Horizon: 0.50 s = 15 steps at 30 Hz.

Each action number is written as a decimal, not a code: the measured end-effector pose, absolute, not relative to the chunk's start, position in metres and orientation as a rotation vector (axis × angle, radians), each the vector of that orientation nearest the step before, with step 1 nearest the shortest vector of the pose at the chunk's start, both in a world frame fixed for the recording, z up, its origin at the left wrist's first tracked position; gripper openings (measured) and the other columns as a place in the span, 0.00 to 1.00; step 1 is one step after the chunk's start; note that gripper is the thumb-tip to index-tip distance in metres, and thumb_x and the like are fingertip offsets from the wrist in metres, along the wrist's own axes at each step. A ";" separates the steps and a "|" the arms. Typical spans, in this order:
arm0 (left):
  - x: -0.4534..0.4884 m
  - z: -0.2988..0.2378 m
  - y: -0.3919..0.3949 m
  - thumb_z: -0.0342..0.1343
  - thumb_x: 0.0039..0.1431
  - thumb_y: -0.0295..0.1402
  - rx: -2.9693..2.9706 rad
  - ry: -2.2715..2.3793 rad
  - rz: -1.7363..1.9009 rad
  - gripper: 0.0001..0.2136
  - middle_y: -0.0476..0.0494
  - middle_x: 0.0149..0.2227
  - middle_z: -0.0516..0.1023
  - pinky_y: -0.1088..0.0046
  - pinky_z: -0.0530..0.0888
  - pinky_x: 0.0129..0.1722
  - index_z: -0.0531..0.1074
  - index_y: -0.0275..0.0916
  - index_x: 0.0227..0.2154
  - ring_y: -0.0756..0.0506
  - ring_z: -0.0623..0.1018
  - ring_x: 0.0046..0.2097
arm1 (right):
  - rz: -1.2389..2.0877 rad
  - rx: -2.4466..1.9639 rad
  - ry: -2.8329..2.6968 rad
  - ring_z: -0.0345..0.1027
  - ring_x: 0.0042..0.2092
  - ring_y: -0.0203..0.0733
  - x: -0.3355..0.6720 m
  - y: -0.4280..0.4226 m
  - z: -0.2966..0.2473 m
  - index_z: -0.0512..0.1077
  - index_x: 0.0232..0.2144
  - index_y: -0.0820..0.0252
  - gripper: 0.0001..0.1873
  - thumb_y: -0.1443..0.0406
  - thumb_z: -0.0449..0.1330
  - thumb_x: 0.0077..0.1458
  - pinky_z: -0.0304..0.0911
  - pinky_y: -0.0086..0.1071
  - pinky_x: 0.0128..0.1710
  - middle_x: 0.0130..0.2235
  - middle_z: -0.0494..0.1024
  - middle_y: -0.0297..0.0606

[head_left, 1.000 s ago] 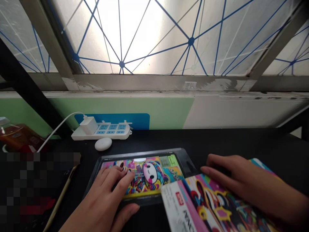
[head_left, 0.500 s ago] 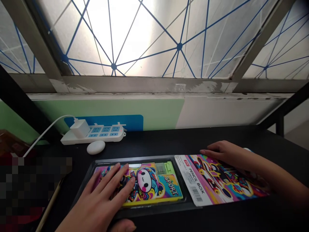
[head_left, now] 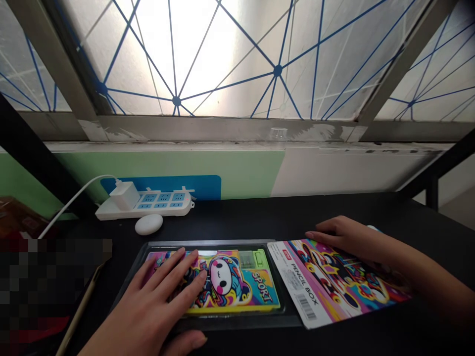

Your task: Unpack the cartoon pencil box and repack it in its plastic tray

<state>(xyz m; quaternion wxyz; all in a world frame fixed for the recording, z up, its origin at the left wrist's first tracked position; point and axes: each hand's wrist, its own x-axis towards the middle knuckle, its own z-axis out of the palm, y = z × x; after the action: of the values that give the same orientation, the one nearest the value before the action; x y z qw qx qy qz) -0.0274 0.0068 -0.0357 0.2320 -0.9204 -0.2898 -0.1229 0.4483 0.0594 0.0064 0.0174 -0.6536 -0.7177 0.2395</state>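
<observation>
A pencil box (head_left: 260, 284) with a cartoon bear and the word SPORT lies in a clear plastic tray (head_left: 293, 320) on the black desk. My left hand (head_left: 156, 296) rests flat on the box's left part with its fingers spread, hiding some of the print. To the right is a colourful card (head_left: 334, 287) marked PENCIL BOX, its left edge next to the tray. My right hand (head_left: 343, 232) is at the card's far edge, thumb on that edge and fingers bent beyond it. The forearm covers the card's right part.
Behind the tray stand a white power strip (head_left: 178, 210) with a charger (head_left: 125, 195) and cable, and a white oval object (head_left: 149, 224). A thin tan stick (head_left: 79, 309) lies at the left beside a blurred-out area. A window (head_left: 222, 59) rises behind the desk.
The card has turned slightly, its near left corner shifting towards me and to the right. My right hand has moved only a little, and my left hand stays on the box.
</observation>
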 end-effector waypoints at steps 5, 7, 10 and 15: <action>-0.026 -0.035 0.007 0.50 0.69 0.56 -2.546 -0.816 -0.357 0.34 0.45 0.71 0.64 0.55 0.72 0.60 0.55 0.50 0.72 0.34 0.72 0.66 | 0.738 -2.036 -2.222 0.61 0.28 0.39 0.445 0.060 0.005 0.71 0.22 0.56 0.32 0.37 0.56 0.58 0.55 0.33 0.28 0.25 0.72 0.33; -0.027 -0.035 0.006 0.51 0.68 0.55 -2.552 -0.824 -0.363 0.34 0.45 0.71 0.64 0.55 0.69 0.63 0.55 0.50 0.72 0.34 0.71 0.66 | 0.736 -2.042 -2.216 0.63 0.28 0.40 0.446 0.061 0.005 0.72 0.22 0.56 0.32 0.37 0.56 0.58 0.56 0.33 0.28 0.25 0.73 0.33; -0.029 -0.036 0.004 0.51 0.69 0.55 -2.551 -0.822 -0.382 0.34 0.46 0.71 0.64 0.55 0.62 0.67 0.55 0.49 0.72 0.35 0.71 0.67 | 0.733 -2.035 -2.218 0.64 0.28 0.41 0.446 0.061 0.005 0.73 0.23 0.56 0.32 0.36 0.55 0.58 0.56 0.33 0.28 0.25 0.74 0.34; -0.028 -0.037 0.004 0.51 0.69 0.55 -2.568 -0.830 -0.432 0.32 0.45 0.70 0.66 0.57 0.57 0.70 0.58 0.49 0.71 0.36 0.70 0.67 | 0.696 -1.937 -2.245 0.67 0.30 0.43 0.432 0.058 0.010 0.72 0.25 0.56 0.31 0.37 0.54 0.60 0.60 0.34 0.31 0.28 0.76 0.36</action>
<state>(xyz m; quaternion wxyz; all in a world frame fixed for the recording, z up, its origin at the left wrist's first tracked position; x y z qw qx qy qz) -0.0283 0.0035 -0.0369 0.2029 -0.9200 -0.2974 -0.1547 0.4316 0.0579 0.0098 0.0479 -0.6352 -0.7363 0.2284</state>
